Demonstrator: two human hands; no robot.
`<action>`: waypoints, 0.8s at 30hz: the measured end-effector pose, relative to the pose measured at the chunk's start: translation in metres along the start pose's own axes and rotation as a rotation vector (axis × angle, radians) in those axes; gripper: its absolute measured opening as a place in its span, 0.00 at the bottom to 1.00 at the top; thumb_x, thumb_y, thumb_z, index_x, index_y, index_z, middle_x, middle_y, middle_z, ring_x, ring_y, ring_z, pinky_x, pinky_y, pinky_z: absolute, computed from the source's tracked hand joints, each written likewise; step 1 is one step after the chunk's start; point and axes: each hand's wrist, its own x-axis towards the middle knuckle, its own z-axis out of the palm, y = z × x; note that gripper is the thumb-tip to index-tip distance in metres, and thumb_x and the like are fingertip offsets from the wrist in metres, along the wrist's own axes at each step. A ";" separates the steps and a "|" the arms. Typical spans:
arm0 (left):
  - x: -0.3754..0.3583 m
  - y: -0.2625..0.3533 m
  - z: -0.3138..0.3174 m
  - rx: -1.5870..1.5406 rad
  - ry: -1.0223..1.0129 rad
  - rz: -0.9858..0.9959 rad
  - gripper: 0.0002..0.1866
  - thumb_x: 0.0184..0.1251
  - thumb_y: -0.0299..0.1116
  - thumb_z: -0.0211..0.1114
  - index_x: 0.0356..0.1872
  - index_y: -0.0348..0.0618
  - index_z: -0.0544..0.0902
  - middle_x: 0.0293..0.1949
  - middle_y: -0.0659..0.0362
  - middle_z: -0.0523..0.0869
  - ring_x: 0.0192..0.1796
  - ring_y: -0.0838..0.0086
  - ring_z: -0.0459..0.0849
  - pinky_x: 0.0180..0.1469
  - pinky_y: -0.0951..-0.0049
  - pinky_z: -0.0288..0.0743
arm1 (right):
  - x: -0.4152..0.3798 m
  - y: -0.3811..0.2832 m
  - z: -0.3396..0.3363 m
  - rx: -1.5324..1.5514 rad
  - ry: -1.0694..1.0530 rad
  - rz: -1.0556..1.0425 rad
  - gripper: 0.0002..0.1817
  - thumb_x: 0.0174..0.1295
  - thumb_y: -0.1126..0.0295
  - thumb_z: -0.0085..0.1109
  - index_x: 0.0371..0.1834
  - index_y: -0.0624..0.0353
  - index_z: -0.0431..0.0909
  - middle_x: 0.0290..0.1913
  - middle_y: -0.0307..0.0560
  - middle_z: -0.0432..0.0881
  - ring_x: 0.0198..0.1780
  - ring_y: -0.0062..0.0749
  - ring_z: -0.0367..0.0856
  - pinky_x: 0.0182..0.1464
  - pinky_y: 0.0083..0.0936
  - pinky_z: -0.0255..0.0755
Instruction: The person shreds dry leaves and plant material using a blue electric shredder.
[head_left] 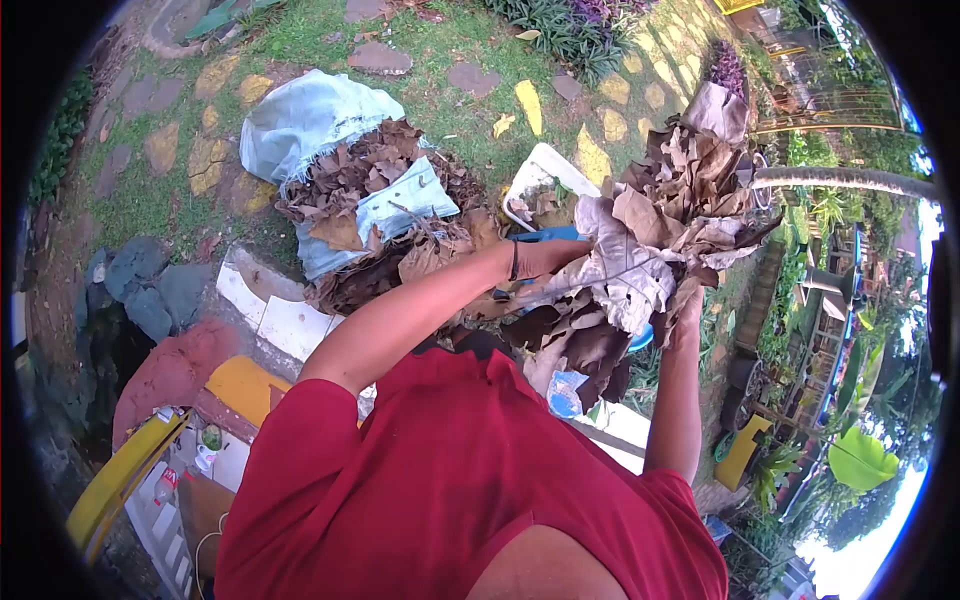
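Note:
A big armful of dry brown leaves [632,270] is held up between my two hands, in front of my red shirt. My left hand [548,258], with a dark band at the wrist, grips the bundle's left side; leaves cover its fingertips. On the right side, my right hand [688,312] is closed against the leaves, its fingers mostly hidden behind them. Left of my hands lies a pale blue woven sack [315,120], its mouth spilling more dry leaves [365,165]. A white plastic container [548,165] with leaf bits sits just beyond my left hand.
Stepping stones [380,58] are set in the grass ahead. At left are a reddish rounded surface [180,375] and a white-edged block [285,325]. A pale trunk or pole [850,180] and a yellow object [742,452] stand at right.

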 end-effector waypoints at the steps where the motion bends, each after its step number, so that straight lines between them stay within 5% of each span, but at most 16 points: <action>1: 0.010 -0.002 0.007 0.123 -0.061 0.030 0.29 0.76 0.37 0.56 0.75 0.46 0.62 0.73 0.58 0.66 0.72 0.72 0.65 0.73 0.67 0.59 | -0.013 -0.009 0.001 0.016 0.046 -0.017 0.43 0.64 0.30 0.50 0.73 0.49 0.64 0.69 0.45 0.72 0.68 0.45 0.72 0.69 0.49 0.67; 4: 0.059 -0.006 0.033 0.395 -0.170 0.143 0.35 0.76 0.32 0.53 0.80 0.47 0.50 0.80 0.52 0.53 0.80 0.69 0.53 0.78 0.65 0.48 | -0.025 -0.026 -0.064 0.114 0.062 -0.095 0.41 0.64 0.31 0.50 0.69 0.52 0.69 0.67 0.47 0.75 0.67 0.46 0.73 0.68 0.49 0.68; 7: 0.115 -0.001 0.073 0.695 -0.094 0.222 0.31 0.81 0.47 0.39 0.78 0.44 0.55 0.79 0.48 0.54 0.80 0.61 0.55 0.77 0.61 0.52 | -0.060 -0.063 -0.084 0.183 0.153 -0.199 0.35 0.65 0.38 0.52 0.60 0.57 0.77 0.59 0.50 0.81 0.62 0.47 0.77 0.66 0.49 0.70; 15: 0.322 -0.024 0.149 0.899 -0.456 0.622 0.35 0.79 0.54 0.44 0.77 0.41 0.58 0.78 0.49 0.58 0.79 0.60 0.55 0.78 0.59 0.47 | -0.116 -0.138 -0.194 0.174 0.401 -0.541 0.25 0.65 0.51 0.60 0.60 0.53 0.77 0.57 0.46 0.81 0.59 0.44 0.78 0.66 0.46 0.71; 17: 0.328 -0.025 0.156 1.007 -0.346 0.617 0.35 0.78 0.54 0.44 0.76 0.41 0.58 0.78 0.49 0.58 0.78 0.60 0.56 0.78 0.59 0.47 | -0.124 -0.149 -0.198 0.112 0.495 -0.562 0.23 0.65 0.50 0.60 0.56 0.53 0.79 0.55 0.45 0.82 0.58 0.43 0.79 0.64 0.46 0.72; 20: 0.342 -0.037 0.156 1.070 -0.246 0.598 0.35 0.78 0.54 0.45 0.76 0.41 0.58 0.77 0.49 0.58 0.78 0.59 0.56 0.78 0.59 0.48 | -0.105 -0.142 -0.274 0.157 0.235 -0.532 0.27 0.59 0.55 0.62 0.60 0.55 0.77 0.56 0.47 0.81 0.59 0.44 0.78 0.65 0.48 0.72; 23: 0.353 -0.054 0.149 1.090 -0.201 0.576 0.35 0.77 0.54 0.45 0.76 0.41 0.58 0.76 0.49 0.58 0.77 0.59 0.56 0.77 0.59 0.48 | -0.088 -0.121 -0.260 0.155 0.327 -0.668 0.31 0.44 0.66 0.61 0.58 0.59 0.78 0.52 0.48 0.83 0.57 0.44 0.80 0.66 0.43 0.72; 24: 0.353 -0.060 0.145 1.093 -0.190 0.566 0.35 0.77 0.53 0.46 0.76 0.41 0.58 0.76 0.49 0.59 0.77 0.59 0.57 0.77 0.59 0.48 | -0.088 -0.114 -0.261 0.151 0.185 -0.595 0.30 0.45 0.68 0.61 0.58 0.61 0.78 0.52 0.48 0.83 0.54 0.42 0.82 0.64 0.39 0.74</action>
